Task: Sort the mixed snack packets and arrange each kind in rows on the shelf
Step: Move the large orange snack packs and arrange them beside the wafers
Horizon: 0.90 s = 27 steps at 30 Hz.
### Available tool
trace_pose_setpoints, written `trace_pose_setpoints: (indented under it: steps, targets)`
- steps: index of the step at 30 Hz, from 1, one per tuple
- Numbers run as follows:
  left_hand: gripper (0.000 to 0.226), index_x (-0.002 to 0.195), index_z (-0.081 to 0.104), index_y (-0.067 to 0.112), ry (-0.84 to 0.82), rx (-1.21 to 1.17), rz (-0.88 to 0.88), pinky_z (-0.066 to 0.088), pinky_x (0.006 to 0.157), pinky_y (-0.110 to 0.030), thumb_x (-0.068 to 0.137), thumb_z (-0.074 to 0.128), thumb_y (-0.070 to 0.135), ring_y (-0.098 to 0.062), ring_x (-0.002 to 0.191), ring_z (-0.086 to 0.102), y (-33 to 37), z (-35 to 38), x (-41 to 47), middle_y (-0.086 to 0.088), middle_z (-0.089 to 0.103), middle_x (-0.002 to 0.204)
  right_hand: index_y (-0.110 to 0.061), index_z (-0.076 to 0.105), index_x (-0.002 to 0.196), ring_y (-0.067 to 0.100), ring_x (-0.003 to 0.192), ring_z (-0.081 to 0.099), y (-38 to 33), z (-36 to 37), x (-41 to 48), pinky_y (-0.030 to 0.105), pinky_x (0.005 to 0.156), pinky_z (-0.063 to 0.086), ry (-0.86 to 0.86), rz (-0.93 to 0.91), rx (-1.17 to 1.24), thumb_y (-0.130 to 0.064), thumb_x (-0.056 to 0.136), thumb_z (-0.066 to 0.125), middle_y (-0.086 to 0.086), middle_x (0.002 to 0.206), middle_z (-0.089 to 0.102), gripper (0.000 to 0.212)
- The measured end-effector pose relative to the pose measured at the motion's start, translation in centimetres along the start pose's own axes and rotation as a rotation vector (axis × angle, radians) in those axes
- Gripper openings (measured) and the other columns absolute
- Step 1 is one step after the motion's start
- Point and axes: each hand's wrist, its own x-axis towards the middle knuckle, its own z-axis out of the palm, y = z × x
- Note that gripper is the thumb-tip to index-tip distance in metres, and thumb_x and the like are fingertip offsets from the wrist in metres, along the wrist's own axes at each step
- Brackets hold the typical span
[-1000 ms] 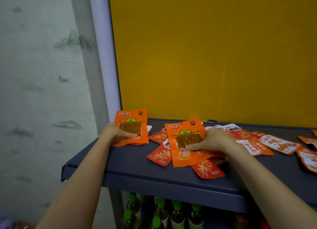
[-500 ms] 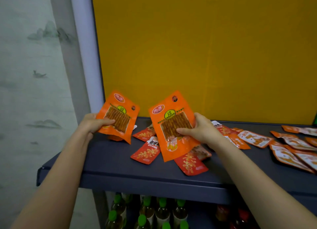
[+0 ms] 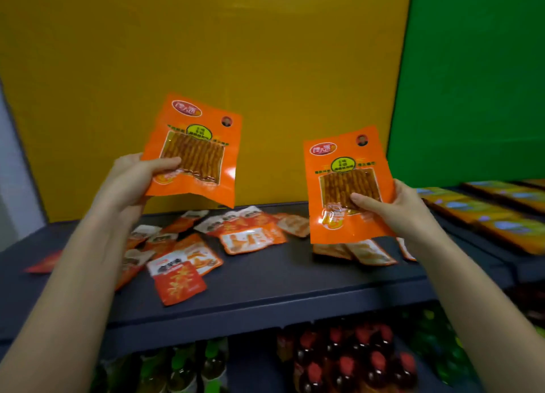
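Note:
My left hand point(image 3: 134, 176) grips a large orange snack packet point(image 3: 197, 139) by its lower left corner, held up in the air above the shelf. In my right hand point(image 3: 392, 208) is a second large orange packet point(image 3: 345, 174) of the same kind, held by its lower right side. Both have a clear window showing brown strips. Below them, a mixed pile of small red and orange packets point(image 3: 182, 283) lies loose on the dark grey shelf point(image 3: 265, 289).
Flat orange and yellow packets lie in rows point(image 3: 483, 212) on the shelf at the right. Bottles with green caps point(image 3: 182, 363) and red caps point(image 3: 348, 360) stand on the shelf below. A yellow back panel point(image 3: 206, 53) and a green panel point(image 3: 472, 83) close off the rear.
Both hands lifted their large orange packets off the shelf and raised them higher, moving apart and to the right. The view has turned right, bringing the green panel and the rows of packets into sight.

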Motion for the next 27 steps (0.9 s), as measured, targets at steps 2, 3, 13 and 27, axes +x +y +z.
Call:
trace_pose_setpoints:
  steps: [2,3,13,27]
  targets:
    - [0.011,0.074,0.059,0.014,-0.057,-0.021,-0.017,0.047,0.038,-0.012,0.081,0.062,0.005,-0.003,0.034,0.058,-0.5,5.0,-1.3,0.006,0.063,0.041,-0.023,0.059,0.094,0.023,0.088,0.067,1.2,-5.0,-0.4,0.041,0.083,0.055,0.050,0.034,-0.001,-0.016,0.075,0.076,0.009,0.106,0.068,0.027]
    - [0.010,0.074,0.059,0.014,-0.087,-0.024,-0.034,0.048,0.039,-0.013,0.080,0.062,0.006,-0.004,0.035,0.058,-0.8,7.6,-2.1,0.005,0.063,0.041,-0.021,0.060,0.096,0.022,0.086,0.066,1.8,-7.7,-0.6,0.039,0.081,0.055,0.081,0.050,0.000,-0.015,0.075,0.076,0.009,0.106,0.068,0.027]
    - [0.008,0.075,0.062,0.016,-0.325,-0.080,-0.119,0.049,0.048,-0.022,0.079,0.065,0.010,-0.008,0.042,0.062,-5.0,32.0,-10.6,0.006,0.066,0.046,-0.014,0.057,0.116,0.028,0.098,0.066,7.0,-31.8,-3.8,0.043,0.089,0.052,0.320,0.153,-0.043,-0.017,0.076,0.075,0.009,0.111,0.067,0.044]
    - [0.011,0.075,0.065,0.014,-0.653,-0.228,-0.236,0.051,0.050,-0.020,0.083,0.061,0.007,-0.007,0.039,0.061,-7.9,58.5,-16.2,0.003,0.067,0.047,-0.015,0.057,0.113,0.029,0.094,0.066,11.7,-51.6,-5.1,0.041,0.082,0.054,0.608,0.229,-0.129,-0.018,0.077,0.074,0.009,0.106,0.067,0.040]
